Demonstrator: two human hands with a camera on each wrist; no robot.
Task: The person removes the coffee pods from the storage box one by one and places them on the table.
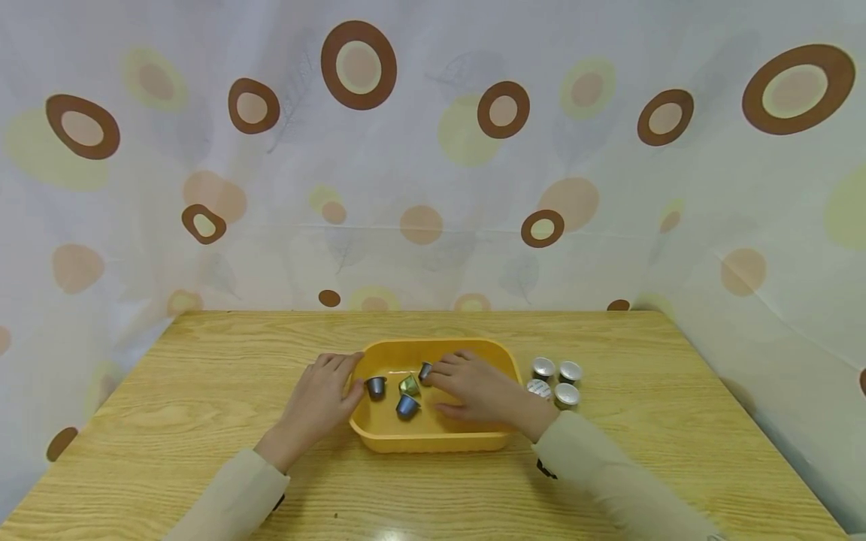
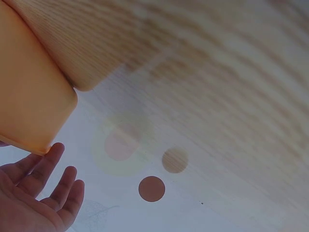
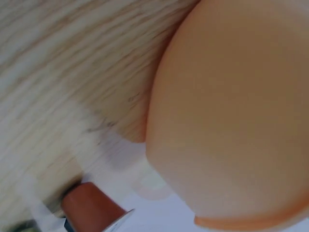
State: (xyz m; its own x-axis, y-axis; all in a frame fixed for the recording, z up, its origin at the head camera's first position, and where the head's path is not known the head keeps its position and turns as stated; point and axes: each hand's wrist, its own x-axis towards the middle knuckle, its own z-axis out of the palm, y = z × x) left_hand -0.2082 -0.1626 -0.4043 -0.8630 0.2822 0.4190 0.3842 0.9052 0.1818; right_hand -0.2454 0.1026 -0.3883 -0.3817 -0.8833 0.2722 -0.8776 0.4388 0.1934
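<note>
A yellow plastic tub [image 1: 446,443] stands on the table. My left hand [image 1: 325,391] holds its left rim, thumb over the inside edge; in the left wrist view the fingers [image 2: 46,169] reach the rim from outside. Inside lie coffee capsules: a dark grey one [image 1: 376,387], a green one [image 1: 409,385], a blue one [image 1: 407,407] and another dark one [image 1: 425,371]. My right hand [image 1: 470,387] is over the tub's right half, its fingertips right at that last capsule, thumb spread apart. The right wrist view shows the tub's outer wall [image 3: 231,116], which hides the hand.
Right of the tub, near my right wrist, several capsules with silver lids [image 1: 543,367] stand grouped on the wooden table [image 1: 203,391]. One shows as a brown capsule [image 3: 94,208] in the right wrist view. A patterned curtain [image 1: 419,173] hangs behind and at both sides.
</note>
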